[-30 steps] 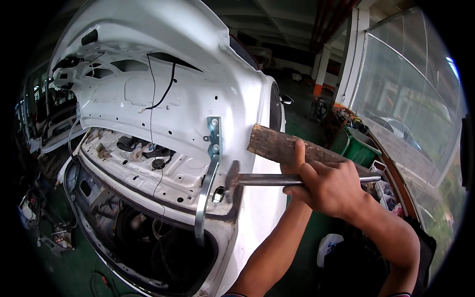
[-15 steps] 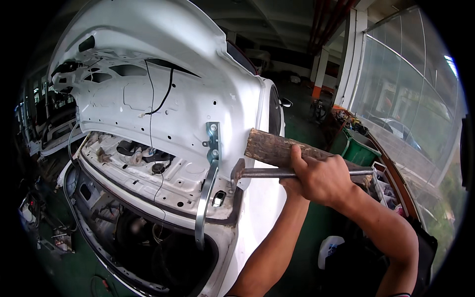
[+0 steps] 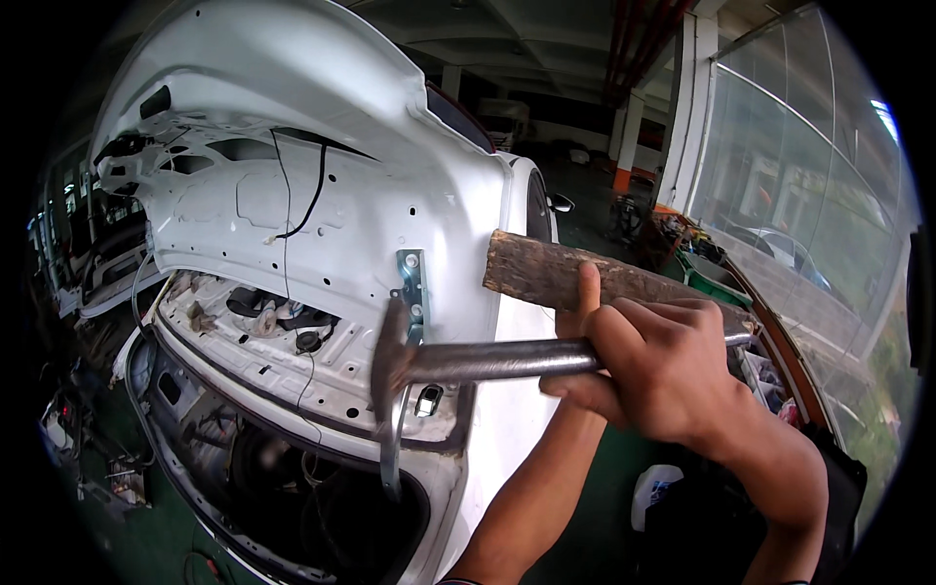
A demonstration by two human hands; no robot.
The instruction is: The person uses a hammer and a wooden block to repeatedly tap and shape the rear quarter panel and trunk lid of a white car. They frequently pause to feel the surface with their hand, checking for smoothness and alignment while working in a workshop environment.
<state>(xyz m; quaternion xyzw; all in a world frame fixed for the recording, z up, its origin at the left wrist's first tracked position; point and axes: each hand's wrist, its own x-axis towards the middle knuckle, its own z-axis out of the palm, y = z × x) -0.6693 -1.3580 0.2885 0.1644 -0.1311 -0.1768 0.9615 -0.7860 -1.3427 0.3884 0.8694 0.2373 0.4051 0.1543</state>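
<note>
My right hand point(image 3: 668, 370) is closed around the metal handle of a hammer point(image 3: 497, 360). The blurred hammer head covers part of a metal hinge arm point(image 3: 413, 283), though I cannot tell whether they touch. Behind my right hand, my left hand point(image 3: 590, 285) grips a rough wooden board point(image 3: 546, 273). Only its thumb shows clearly, lying across the board; the other fingers are hidden. The board's left end is beside the right edge of a raised white trunk lid point(image 3: 370, 210). The hinge arm is attached to the lid's lower right and runs down to the trunk opening.
A white car body point(image 3: 502, 419) with an open, dark trunk is in front of me. Loose wires point(image 3: 317, 195) hang from the lid. To the right are a green bin point(image 3: 717, 280), a cluttered workbench and a glass wall point(image 3: 780, 166). Parts lie on the floor at left.
The hammer head has swung left and toward me, from beside the lid's edge to in front of the hinge arm. The board has risen slightly, and both hands keep their grip.
</note>
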